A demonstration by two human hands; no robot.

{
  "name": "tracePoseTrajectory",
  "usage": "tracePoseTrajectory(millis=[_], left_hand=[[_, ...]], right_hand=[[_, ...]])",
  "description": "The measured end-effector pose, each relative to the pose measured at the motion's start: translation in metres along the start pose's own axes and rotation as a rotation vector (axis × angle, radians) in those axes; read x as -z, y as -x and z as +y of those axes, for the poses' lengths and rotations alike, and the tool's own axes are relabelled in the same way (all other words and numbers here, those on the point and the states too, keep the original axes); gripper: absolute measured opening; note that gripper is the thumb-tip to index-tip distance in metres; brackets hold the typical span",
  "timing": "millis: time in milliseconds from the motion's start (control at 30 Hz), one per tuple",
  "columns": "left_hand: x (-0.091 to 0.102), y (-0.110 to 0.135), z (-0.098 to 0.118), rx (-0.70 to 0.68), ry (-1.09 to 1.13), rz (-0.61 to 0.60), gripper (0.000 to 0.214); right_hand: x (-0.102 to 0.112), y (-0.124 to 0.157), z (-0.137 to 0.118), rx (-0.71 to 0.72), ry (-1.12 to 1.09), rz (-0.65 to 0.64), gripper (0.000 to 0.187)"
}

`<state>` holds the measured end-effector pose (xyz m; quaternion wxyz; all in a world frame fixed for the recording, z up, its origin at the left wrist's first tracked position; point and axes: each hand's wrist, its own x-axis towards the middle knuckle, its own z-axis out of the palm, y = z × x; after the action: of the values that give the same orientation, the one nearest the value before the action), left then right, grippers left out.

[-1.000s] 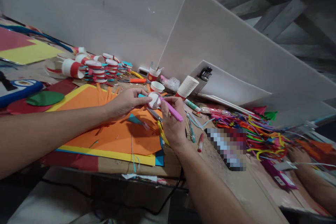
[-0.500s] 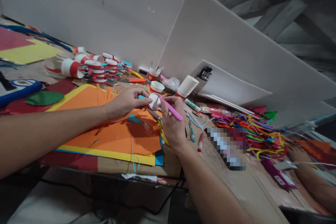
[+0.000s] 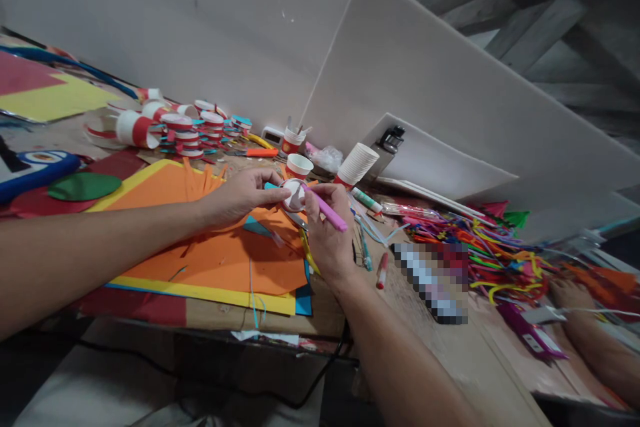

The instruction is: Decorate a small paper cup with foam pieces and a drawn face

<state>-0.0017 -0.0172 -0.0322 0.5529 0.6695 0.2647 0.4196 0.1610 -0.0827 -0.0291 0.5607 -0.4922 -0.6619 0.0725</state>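
Note:
My left hand [image 3: 245, 197] pinches a small white paper cup piece [image 3: 294, 195] between thumb and fingers, its round face turned toward me. Blue paper shows at its left edge. In my right hand [image 3: 333, 233] is a pink pen [image 3: 327, 209], its front end at the right side of the round white face; the exact tip is hard to make out. Beneath both hands lie orange paper sheets [image 3: 210, 267] on a yellow sheet [image 3: 280, 303]. Yellow-handled scissors [image 3: 311, 255] are partly hidden by my right hand.
Behind stand a white cup [image 3: 299, 165] and a stack of paper cups [image 3: 357, 163]. Cut red-and-white cup rings [image 3: 185, 137] crowd the back left. Right are a glue stick [image 3: 367, 201], a red marker [image 3: 383, 271], colourful pipe cleaners [image 3: 500, 253] and another person's arm [image 3: 595, 340].
Almost nothing differs. The pink pen and my right hand have shifted very slightly; my left hand keeps its grip on the cup piece.

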Motion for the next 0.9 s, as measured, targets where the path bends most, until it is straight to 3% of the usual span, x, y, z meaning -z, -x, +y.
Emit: tracePoseTrajectory(millis=[900], left_hand=[[-0.001,0.0004,-0.0006,0.0,-0.004,-0.04,0.026]], right_hand=[[-0.001,0.0013,-0.0041,0.064,0.102,0.008,0.014]])
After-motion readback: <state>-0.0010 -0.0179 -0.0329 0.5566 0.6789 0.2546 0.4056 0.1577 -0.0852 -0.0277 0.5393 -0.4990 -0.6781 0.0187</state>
